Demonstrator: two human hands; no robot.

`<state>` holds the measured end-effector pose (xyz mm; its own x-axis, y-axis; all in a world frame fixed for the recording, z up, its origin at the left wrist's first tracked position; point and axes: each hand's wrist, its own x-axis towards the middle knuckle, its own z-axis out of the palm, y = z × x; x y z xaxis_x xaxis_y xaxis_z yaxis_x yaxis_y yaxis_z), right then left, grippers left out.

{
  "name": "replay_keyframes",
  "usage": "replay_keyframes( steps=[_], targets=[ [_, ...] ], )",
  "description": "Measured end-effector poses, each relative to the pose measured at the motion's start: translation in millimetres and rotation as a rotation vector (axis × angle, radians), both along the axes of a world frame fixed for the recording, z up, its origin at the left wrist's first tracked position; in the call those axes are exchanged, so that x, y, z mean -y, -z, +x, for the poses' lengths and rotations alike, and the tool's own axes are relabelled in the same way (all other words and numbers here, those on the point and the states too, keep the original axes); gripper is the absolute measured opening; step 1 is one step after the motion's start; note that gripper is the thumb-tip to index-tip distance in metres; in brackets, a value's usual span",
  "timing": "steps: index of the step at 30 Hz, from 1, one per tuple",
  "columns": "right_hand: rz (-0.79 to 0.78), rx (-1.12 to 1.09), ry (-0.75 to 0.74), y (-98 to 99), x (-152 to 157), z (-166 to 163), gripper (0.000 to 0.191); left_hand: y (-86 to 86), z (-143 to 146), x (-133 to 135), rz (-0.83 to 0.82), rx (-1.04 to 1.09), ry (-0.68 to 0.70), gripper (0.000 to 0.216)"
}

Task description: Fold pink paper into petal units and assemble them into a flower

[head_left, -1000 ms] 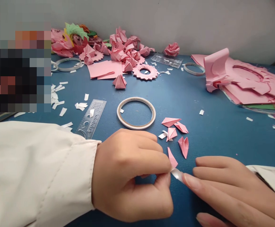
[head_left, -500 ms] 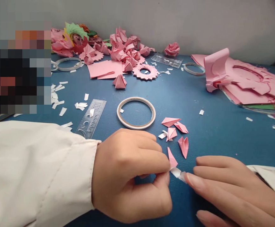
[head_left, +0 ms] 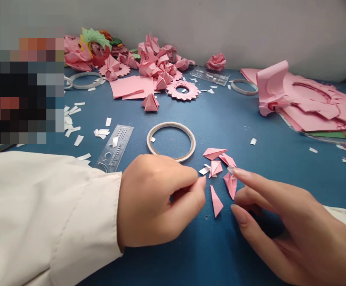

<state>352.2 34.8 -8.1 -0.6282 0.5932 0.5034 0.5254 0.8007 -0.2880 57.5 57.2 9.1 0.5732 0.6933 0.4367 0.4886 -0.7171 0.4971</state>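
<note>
My left hand point(head_left: 161, 202) is closed, thumb pressed to the curled index finger; whatever it holds, if anything, is hidden. Its fingertips are beside small white strips point(head_left: 204, 169) and a folded pink paper piece point(head_left: 216, 169). My right hand point(head_left: 292, 222) has thumb and index finger apart. A small clear bit of tape point(head_left: 230, 169) clings to its index fingertip, over another folded pink piece point(head_left: 230, 186). Between the hands lies a narrow pink piece point(head_left: 216, 203). Two more pink pieces point(head_left: 214, 153) are just beyond. A tape roll point(head_left: 193, 139) lies past my left hand.
A clear ruler point(head_left: 118, 147) and scattered white strips point(head_left: 68, 123) lie on the left. Crumpled and folded pink paper point(head_left: 152, 63) is heaped by the wall. Pink paper sheets point(head_left: 316, 103) are stacked at the right, near another tape roll point(head_left: 244, 87). A blurred patch hides the upper left.
The white strip with clear tape that was between my hands has come apart from view. My right hand moved up and away with clear tape on its fingertip; my left hand drew back slightly left.
</note>
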Motion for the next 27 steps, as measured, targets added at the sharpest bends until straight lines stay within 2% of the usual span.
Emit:
replay_keyframes(
  steps=[2,6,11,17,24,27],
  targets=[
    [0.036,0.012,0.032,4.4,2,0,0.060,2.4,0,0,0.028,-0.037,-0.004,0.043],
    [0.011,0.014,0.026,12.7,7,4,0.069,9.3,-3,-2,0.092,-0.164,0.065,0.027],
    [-0.033,0.036,-0.101,14.7,8,6,0.076,12.9,-7,-7,0.131,-0.188,0.191,0.033],
    [-0.040,0.029,-0.091,15.0,7,7,0.087,11.2,-7,-7,0.149,-0.196,0.215,0.032],
    [-0.022,0.024,-0.112,13.9,5,9,0.101,9.2,-5,-6,0.227,-0.166,0.201,0.048],
    [-0.028,0.019,-0.066,13.6,6,9,0.094,10.5,-5,-7,0.240,-0.180,0.220,0.047]
  ],
)
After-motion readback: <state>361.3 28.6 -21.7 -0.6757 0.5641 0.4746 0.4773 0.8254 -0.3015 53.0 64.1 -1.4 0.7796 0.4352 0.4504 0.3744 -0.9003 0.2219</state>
